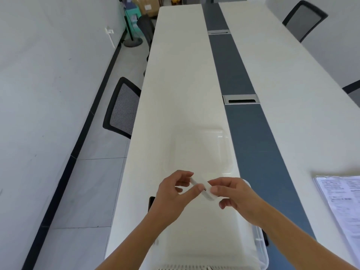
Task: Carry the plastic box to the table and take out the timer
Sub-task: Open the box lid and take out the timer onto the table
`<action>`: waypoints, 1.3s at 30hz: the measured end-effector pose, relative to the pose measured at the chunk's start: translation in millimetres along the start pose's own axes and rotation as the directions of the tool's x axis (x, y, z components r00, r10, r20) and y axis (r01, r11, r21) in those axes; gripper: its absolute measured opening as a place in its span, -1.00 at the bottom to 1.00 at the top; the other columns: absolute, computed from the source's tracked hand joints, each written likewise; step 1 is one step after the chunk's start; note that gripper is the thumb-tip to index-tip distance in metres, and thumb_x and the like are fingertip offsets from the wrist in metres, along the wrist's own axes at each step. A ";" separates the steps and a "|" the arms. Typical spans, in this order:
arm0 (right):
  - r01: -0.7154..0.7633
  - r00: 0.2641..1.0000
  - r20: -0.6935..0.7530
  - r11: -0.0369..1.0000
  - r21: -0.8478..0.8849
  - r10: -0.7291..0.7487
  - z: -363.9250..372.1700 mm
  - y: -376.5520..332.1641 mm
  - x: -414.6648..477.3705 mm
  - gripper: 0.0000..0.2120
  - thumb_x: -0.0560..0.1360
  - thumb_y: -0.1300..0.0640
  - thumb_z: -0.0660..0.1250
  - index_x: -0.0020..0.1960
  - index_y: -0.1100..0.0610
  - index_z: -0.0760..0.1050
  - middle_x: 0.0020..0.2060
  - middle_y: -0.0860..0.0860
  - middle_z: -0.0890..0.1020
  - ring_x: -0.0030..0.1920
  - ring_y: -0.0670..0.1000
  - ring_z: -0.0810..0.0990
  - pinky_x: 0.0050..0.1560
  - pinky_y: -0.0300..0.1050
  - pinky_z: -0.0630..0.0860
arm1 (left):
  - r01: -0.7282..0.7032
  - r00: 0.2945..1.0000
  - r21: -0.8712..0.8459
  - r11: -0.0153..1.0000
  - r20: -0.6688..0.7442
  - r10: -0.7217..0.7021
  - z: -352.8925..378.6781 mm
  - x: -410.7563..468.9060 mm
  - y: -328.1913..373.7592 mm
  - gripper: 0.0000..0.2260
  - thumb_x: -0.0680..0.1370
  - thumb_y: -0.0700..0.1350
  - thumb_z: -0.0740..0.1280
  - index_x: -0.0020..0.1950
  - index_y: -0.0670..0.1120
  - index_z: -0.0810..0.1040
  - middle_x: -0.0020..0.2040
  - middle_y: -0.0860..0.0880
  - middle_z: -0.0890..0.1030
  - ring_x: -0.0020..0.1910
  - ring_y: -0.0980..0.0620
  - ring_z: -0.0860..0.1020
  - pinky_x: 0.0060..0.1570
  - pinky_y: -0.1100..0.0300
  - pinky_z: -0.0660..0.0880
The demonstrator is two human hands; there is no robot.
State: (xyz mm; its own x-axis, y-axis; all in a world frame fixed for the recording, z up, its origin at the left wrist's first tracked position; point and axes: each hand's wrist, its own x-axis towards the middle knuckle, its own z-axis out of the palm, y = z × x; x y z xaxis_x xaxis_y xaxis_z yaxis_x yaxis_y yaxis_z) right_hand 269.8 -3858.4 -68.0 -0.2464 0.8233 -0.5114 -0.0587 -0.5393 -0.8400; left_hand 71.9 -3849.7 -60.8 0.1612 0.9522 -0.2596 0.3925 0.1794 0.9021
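Counted, approx. by kind: 2 hands, left hand [171, 195] and right hand [233, 197], both pinching 1 small white timer [202, 189] between them. 1 clear plastic box [206, 248] near the bottom edge, and 1 clear lid [202, 151] flat on the tabletop beyond it. 1 long white table [175, 84] w/ 1 dark centre strip [235, 71] holding 2 metal cable slots, the nearer slot [241, 99] and the farther slot [218, 32]. 4 office chairs in part view: 2 on the left, 2 on the right. 1 sleeve of printed papers [342, 199] at right. 1 fan stand [132, 38] far back.
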 end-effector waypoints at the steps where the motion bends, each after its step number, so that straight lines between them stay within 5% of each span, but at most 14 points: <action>1: 0.004 1.000 0.005 1.000 0.000 -0.004 -0.7 1.2 -0.7 -0.81 0.36 0.20 0.49 -0.02 0.20 0.68 -0.21 0.03 0.71 -0.23 -0.08 0.62 -0.24 -0.09 0.48 | -0.007 1.000 0.009 1.000 0.007 0.007 -0.7 -1.1 0.6 -0.72 0.36 0.16 0.46 0.02 0.21 0.52 -0.03 0.11 0.64 0.01 0.14 0.61 0.08 0.13 0.55; 11: 0.063 0.993 0.094 0.995 0.075 -0.070 -13.3 2.1 -5.8 -0.57 0.19 0.05 0.50 -0.03 0.29 0.68 -0.18 0.14 0.70 -0.31 -0.06 0.58 -0.36 -0.19 0.47 | -0.023 0.991 -0.156 0.987 0.130 0.044 -7.0 -8.4 0.5 -0.62 0.33 -0.15 0.52 0.12 0.01 0.60 0.02 -0.01 0.68 0.02 -0.01 0.63 0.12 0.15 0.55; 15: 0.123 0.991 0.054 0.991 -0.047 -0.121 -7.5 -0.3 -10.2 -0.56 0.19 0.03 0.49 0.03 0.19 0.68 -0.10 0.07 0.73 -0.21 -0.04 0.60 -0.28 -0.15 0.47 | -0.020 0.989 -0.152 0.988 0.144 0.042 -10.8 -8.4 -1.1 -0.59 0.32 -0.12 0.53 0.15 -0.01 0.60 0.04 0.00 0.67 0.07 0.05 0.61 0.09 0.17 0.55; 20: 0.172 0.954 -0.169 0.912 -0.373 -0.249 -1.5 2.7 -13.2 -0.45 0.14 -0.09 0.56 0.11 -0.06 0.60 -0.06 -0.10 0.70 -0.07 -0.05 0.65 -0.13 -0.07 0.63 | 0.058 0.994 -0.212 0.976 -0.083 -0.077 -13.3 -8.8 6.8 -0.86 0.43 -0.07 0.45 -0.03 -0.02 0.65 -0.14 -0.06 0.70 -0.15 -0.01 0.64 -0.10 0.12 0.59; 24: 0.191 0.920 -0.180 0.800 -0.570 -0.348 2.0 8.4 -19.7 -0.33 0.15 -0.23 0.51 0.23 -0.14 0.49 0.03 -0.20 0.61 -0.04 0.01 0.61 -0.16 -0.14 0.61 | 0.140 0.990 -0.280 0.950 0.068 -0.126 -10.1 -8.4 11.3 -0.74 0.37 -0.04 0.47 -0.04 -0.17 0.65 -0.21 -0.13 0.72 -0.29 -0.07 0.64 -0.22 0.10 0.59; 27: 0.221 0.912 -0.137 0.743 -0.631 -0.387 2.6 12.0 -22.8 -0.36 0.19 -0.22 0.51 0.23 -0.23 0.41 0.05 -0.29 0.55 0.10 -0.16 0.51 -0.10 -0.23 0.55 | 0.198 0.979 -0.335 0.921 0.118 -0.168 -4.3 -1.8 8.0 -0.84 0.44 -0.25 0.43 0.00 -0.24 0.62 -0.17 -0.21 0.72 -0.27 -0.10 0.64 -0.18 0.08 0.61; 32: 0.183 0.963 -0.082 0.850 -0.495 -0.255 -14.3 15.1 -31.6 -0.21 0.23 -0.11 0.56 0.38 -0.24 0.30 0.21 -0.36 0.50 0.24 -0.17 0.47 0.00 -0.21 0.56 | 0.337 0.934 -0.473 0.814 0.275 -0.226 -8.9 22.4 1.9 -0.81 0.53 -0.35 0.22 -0.04 -0.29 0.64 -0.17 -0.21 0.71 -0.22 -0.08 0.63 -0.20 0.13 0.59; 39: 0.082 0.969 -0.162 0.867 -0.492 -0.184 -33.2 20.8 -50.0 -0.28 0.22 -0.08 0.57 0.34 -0.16 0.41 0.15 -0.29 0.60 0.21 -0.13 0.52 0.02 -0.09 0.59 | 0.484 0.758 -0.334 0.808 0.622 -0.197 20.5 55.7 -0.9 -0.85 0.55 -0.32 0.21 0.01 -0.23 0.58 -0.14 -0.17 0.69 -0.16 -0.06 0.62 -0.12 0.12 0.57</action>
State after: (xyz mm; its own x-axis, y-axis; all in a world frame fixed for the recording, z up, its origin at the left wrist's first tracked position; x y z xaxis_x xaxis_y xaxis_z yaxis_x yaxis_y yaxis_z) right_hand 313.0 -3905.0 -65.9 -0.0711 0.9260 -0.3708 0.4052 -0.3128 -0.8590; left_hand 99.1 -3801.9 -83.2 0.6080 0.5324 -0.5889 0.0929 0.6890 0.7188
